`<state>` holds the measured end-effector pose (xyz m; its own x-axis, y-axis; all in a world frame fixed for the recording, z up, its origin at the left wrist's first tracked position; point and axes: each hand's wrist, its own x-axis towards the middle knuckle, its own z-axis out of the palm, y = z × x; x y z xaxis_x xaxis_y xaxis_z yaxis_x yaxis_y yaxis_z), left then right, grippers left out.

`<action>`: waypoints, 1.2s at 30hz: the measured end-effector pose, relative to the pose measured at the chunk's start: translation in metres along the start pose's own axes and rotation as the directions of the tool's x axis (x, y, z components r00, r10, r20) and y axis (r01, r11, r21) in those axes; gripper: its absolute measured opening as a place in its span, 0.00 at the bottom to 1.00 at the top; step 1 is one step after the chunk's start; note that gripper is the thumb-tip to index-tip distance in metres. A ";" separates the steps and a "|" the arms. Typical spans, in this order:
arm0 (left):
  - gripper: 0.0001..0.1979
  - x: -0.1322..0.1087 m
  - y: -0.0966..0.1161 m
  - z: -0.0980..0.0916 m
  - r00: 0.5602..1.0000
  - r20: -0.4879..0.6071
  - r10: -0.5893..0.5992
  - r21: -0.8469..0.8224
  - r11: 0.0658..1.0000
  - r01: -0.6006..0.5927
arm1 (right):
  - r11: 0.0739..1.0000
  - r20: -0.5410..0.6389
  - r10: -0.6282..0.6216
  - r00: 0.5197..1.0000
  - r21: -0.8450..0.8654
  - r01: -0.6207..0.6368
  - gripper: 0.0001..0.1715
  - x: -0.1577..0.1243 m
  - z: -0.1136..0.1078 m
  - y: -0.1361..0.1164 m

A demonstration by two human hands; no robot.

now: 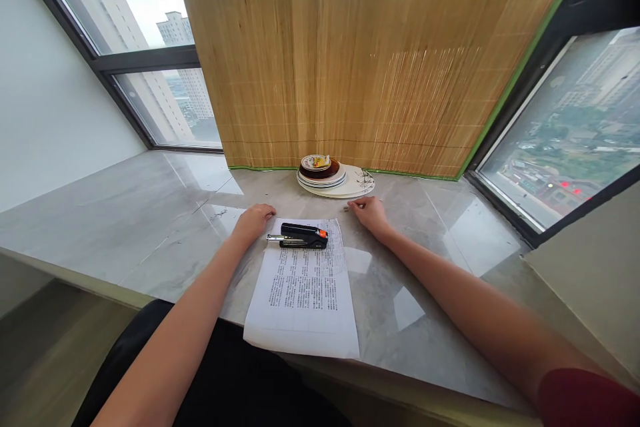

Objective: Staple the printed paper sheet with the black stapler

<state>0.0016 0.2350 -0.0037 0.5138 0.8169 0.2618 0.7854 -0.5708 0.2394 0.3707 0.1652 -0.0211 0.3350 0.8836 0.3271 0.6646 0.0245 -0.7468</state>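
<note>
Printed paper sheets lie on the grey marble ledge, their lower end reaching its front edge. A black stapler with an orange mark rests across the upper part of the paper, its metal end pointing left. Left of the paper's top corner, my left hand is on the ledge with its fingers curled in, apart from the stapler. To the right, my right hand is closed in a pinch at a small metallic-looking bit, too small to name. Its fingertips are just in front of the stacked plates.
Several stacked plates, with a small yellow item on top, stand at the back beside a white oval plate with a dark branch pattern. Behind them hangs a bamboo blind. Windows flank both sides; the ledge's front edge is near my lap.
</note>
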 end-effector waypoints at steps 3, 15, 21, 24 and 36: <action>0.14 -0.006 -0.002 -0.005 1.000 -0.022 -0.006 -0.002 1.000 0.006 | 1.000 -0.113 0.006 0.994 0.011 -0.005 0.20 -0.002 -0.004 -0.007; 0.15 -0.017 -0.020 -0.010 0.988 -0.100 -0.113 -0.158 0.983 0.097 | 0.873 0.157 -0.427 0.891 0.331 0.360 0.16 -0.092 0.029 -0.091; 0.12 -0.021 -0.007 -0.023 0.973 -0.164 -0.165 -0.232 0.965 0.125 | 0.848 0.252 -0.524 0.813 0.236 0.474 0.20 -0.100 0.032 -0.092; 0.13 -0.027 0.005 -0.028 0.939 -0.197 -0.281 -0.433 0.884 0.174 | 0.844 0.279 -0.533 0.798 0.244 0.478 0.19 -0.097 0.035 -0.089; 0.23 -0.046 0.042 -0.040 0.927 -0.071 -0.368 -0.861 0.492 0.130 | 0.852 0.281 -0.517 0.809 0.260 0.454 0.16 -0.096 0.039 -0.086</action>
<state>-0.0028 0.1701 0.0314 0.1624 0.9617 0.2210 0.1565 -0.2462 0.9565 0.2554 0.0962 -0.0106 -0.2598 0.8334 0.4878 0.5451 0.5435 -0.6383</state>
